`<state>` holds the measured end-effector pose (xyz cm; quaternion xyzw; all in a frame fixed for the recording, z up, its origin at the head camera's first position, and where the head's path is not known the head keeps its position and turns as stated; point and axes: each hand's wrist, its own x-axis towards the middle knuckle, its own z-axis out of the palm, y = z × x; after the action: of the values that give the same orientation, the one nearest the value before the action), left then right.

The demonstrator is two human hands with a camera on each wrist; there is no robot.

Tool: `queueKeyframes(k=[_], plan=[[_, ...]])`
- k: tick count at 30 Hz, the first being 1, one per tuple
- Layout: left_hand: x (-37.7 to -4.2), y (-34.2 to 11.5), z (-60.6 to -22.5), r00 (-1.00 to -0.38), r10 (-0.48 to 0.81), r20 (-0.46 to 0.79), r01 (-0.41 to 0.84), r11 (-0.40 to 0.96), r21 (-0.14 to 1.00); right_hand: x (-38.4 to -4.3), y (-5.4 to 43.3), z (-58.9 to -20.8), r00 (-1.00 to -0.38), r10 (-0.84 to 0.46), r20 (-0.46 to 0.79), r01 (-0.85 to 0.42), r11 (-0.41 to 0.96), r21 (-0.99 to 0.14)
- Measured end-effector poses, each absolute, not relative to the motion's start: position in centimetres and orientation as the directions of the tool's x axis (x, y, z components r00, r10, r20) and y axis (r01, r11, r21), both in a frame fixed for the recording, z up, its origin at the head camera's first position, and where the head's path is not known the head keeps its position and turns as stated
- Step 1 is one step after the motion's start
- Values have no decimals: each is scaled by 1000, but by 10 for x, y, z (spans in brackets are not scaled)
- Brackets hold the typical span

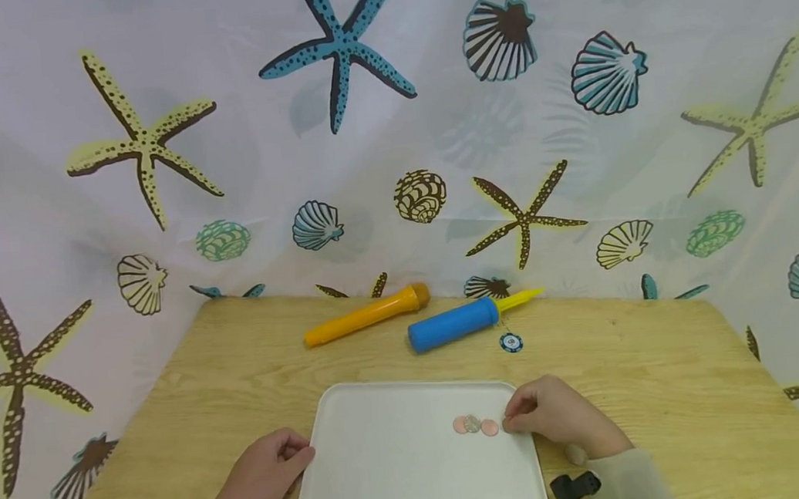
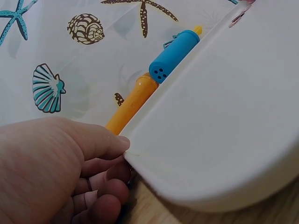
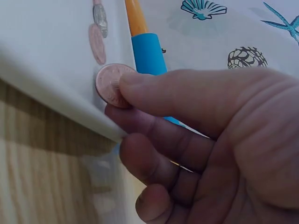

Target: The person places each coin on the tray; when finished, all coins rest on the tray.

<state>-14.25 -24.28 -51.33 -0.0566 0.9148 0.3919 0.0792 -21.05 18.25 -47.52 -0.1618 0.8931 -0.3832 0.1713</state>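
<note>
A white tray (image 1: 414, 465) lies on the table. My left hand (image 1: 265, 471) holds its left edge, with the thumb on the rim and the other fingers curled below in the left wrist view. Over the tray's right side, my right hand (image 1: 557, 412) pinches a copper-coloured coin (image 3: 111, 86) between thumb and index finger. Left of that coin, a copper coin (image 1: 489, 427) lies flat on the tray. Farther left, a silver coin (image 1: 472, 424) overlaps another copper coin (image 1: 459, 425).
Behind the tray lie an orange tube (image 1: 362, 318) with a wider end, a blue hand pump (image 1: 453, 324) with a yellow nozzle, and a dark poker chip (image 1: 511, 342). A small black object (image 1: 575, 488) is beside the right sleeve. A patterned curtain (image 1: 380, 166) encloses the wooden table.
</note>
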Motion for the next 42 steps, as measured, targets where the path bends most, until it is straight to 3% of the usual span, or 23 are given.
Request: queueKeyframes(k=[25,35,42], plan=[[-142,-242,-508,-982,-41,-186,-165,671,723,-216,175,-479,-882,-430,-192,-218,734,-643],[-142,-243,-510,-982,-50,-183,-169,668,725,-216,179,-476,-865,-473,-166,-240,682,-691],[-143,-243,-516,-978,-48,-201,-182,661,728,-214,201,-467,-913,-378,-153,-175,702,-691]])
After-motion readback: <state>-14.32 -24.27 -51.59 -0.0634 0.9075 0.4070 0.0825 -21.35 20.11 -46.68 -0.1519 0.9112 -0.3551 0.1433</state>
